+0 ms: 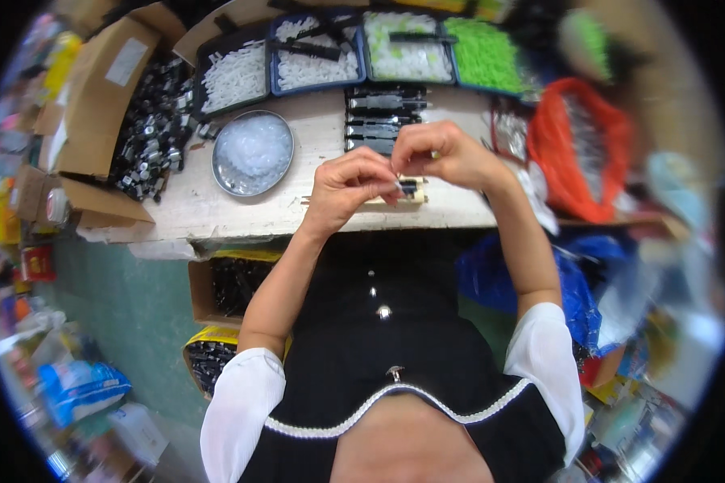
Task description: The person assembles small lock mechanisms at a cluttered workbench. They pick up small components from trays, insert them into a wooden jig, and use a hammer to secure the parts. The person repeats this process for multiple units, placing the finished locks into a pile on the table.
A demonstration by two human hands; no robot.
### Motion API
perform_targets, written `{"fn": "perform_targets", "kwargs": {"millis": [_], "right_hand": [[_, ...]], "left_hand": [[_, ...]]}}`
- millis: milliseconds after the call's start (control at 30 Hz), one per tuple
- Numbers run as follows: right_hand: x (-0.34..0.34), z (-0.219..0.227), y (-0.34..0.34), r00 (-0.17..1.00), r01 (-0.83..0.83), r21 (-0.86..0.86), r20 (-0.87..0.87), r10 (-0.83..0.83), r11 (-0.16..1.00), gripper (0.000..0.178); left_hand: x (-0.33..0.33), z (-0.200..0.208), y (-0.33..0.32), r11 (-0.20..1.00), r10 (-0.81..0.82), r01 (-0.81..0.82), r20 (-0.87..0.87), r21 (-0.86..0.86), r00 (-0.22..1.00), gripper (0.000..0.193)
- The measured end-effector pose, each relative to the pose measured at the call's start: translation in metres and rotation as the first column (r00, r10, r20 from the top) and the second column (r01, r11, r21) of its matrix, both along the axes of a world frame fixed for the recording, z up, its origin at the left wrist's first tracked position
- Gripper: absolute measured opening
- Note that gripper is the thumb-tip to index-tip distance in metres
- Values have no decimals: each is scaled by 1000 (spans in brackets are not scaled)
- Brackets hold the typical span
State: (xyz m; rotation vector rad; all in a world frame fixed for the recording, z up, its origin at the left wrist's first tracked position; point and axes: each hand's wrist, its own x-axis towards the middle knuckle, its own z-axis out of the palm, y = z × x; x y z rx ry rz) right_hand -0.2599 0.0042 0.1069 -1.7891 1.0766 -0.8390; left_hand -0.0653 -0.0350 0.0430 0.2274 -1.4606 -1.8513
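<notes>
My left hand and my right hand meet above the near edge of the worktable. Thumb and fingers are pinched on both, close together, and whatever they grip is too small and blurred to name. Just below the fingertips lies a cream-coloured block with a dark piece on it, partly hidden by my left hand. Beyond my hands, a row of black and silver parts lies side by side on the table, its near end partly covered by the fingers.
Left of my hands sits a round metal dish of translucent pieces. Trays of white pieces and green pieces line the back. A cardboard box spills dark parts at left; a red bag stands at right.
</notes>
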Motion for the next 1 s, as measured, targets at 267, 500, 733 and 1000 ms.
{"fn": "perform_targets", "kwargs": {"millis": [267, 500, 733, 1000], "right_hand": [[21, -24, 13, 935, 328, -207, -67, -348, 922, 11], [37, -54, 26, 878, 373, -499, -84, -472, 782, 11], [39, -84, 31, 834, 228, -576, -302, -463, 785, 11], [35, -83, 29, 813, 189, -483, -411, -412, 855, 9]], "left_hand": [[4, -6, 0, 906, 318, -264, 119, -330, 941, 11], [2, -12, 0, 661, 529, -365, 63, -655, 846, 17], [23, -31, -7, 633, 567, -132, 340, -763, 750, 28], [21, -40, -6, 628, 555, 6, 453, -778, 698, 25]]}}
